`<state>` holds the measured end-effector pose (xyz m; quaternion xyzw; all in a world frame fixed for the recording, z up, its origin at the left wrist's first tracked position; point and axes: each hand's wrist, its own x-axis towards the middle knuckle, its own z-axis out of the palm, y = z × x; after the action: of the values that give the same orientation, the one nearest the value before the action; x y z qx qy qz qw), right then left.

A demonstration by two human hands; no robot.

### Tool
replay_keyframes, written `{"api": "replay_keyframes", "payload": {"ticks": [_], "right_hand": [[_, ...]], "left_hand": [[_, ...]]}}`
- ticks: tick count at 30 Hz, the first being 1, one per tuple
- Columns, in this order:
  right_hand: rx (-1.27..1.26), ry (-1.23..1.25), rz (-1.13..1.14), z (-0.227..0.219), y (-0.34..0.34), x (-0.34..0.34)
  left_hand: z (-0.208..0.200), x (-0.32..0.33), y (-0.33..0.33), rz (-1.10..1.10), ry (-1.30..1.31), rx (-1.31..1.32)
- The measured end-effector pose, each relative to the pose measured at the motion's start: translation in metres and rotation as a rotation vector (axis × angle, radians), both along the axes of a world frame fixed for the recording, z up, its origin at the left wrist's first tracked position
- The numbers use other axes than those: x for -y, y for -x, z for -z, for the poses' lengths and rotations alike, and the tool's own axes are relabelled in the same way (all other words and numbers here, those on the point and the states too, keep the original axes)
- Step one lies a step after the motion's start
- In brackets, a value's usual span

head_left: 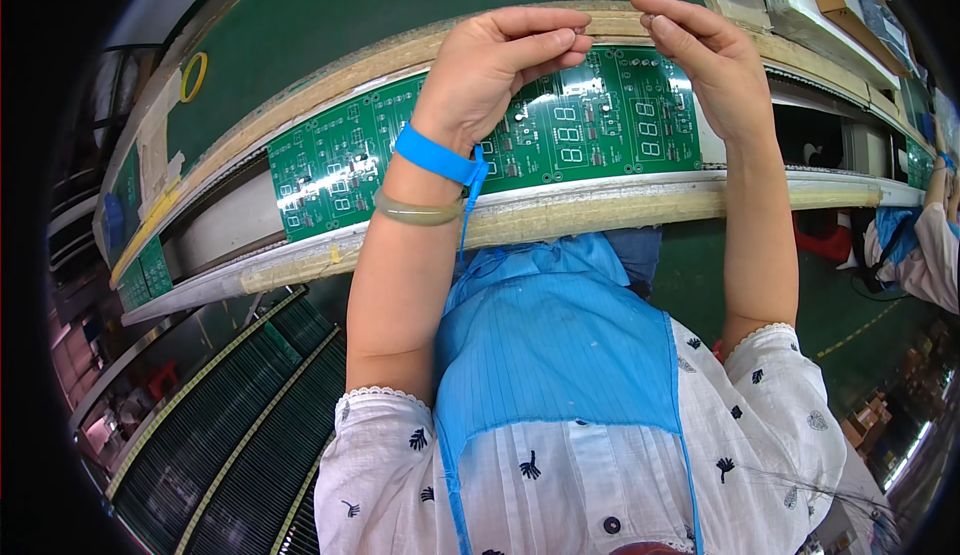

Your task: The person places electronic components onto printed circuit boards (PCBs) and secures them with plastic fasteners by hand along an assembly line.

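Over the far edge of a green circuit board panel (620, 150), both my hands are raised with their fingertips facing each other. My left hand (505, 60), with a blue wrist strap (435, 158) on its wrist, is closed in a pinch on something tiny. My right hand (715, 60) curls thumb and index finger around another tiny piece; its kind is too small to tell. White digit displays (568, 135) and several small parts are set in the panel. My left hand and forearm hide part of it.
The panel lies in a rail track with a padded near rail (600, 205) and a wooden far ledge (420, 43). A yellow tape ring (194, 77) lies at far left. Racks of boards (240, 435) stand lower left. Another person's arm (937, 180) shows at right.
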<state>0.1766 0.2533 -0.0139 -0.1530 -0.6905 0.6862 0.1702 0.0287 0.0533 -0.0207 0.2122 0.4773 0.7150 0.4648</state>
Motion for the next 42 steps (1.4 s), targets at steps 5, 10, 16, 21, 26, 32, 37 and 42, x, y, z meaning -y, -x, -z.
{"api": "replay_keyframes", "payload": {"ticks": [5,10,16,21,26,32,37,42], "right_hand": [[0.019,-0.035,0.02,0.004,-0.003,-0.006],[0.1,-0.088,0.027,0.0,-0.003,-0.004],[0.141,-0.811,-0.04,-0.005,-0.001,0.005],[0.115,-1.198,-0.014,-0.001,-0.001,0.014],[0.137,-1.315,0.018,-0.001,-0.001,0.018],[0.162,-1.324,0.019,-0.005,0.0,0.022],[0.223,-1.396,-0.031,-0.013,0.001,0.027],[0.256,-1.374,-0.036,-0.015,0.002,0.029]], "left_hand": [[0.002,-0.001,0.0,-0.041,-0.044,-0.007],[0.002,-0.002,-0.001,-0.116,-0.051,-0.058],[0.003,-0.003,-0.001,-0.189,-0.062,-0.171],[0.014,-0.007,-0.003,-0.258,-0.079,-0.214],[0.012,-0.008,-0.005,-0.289,-0.026,-0.308],[0.014,-0.008,-0.006,-0.29,0.008,-0.369],[0.014,-0.008,-0.006,-0.276,0.014,-0.368],[0.014,-0.009,-0.007,-0.276,0.015,-0.393]]}}
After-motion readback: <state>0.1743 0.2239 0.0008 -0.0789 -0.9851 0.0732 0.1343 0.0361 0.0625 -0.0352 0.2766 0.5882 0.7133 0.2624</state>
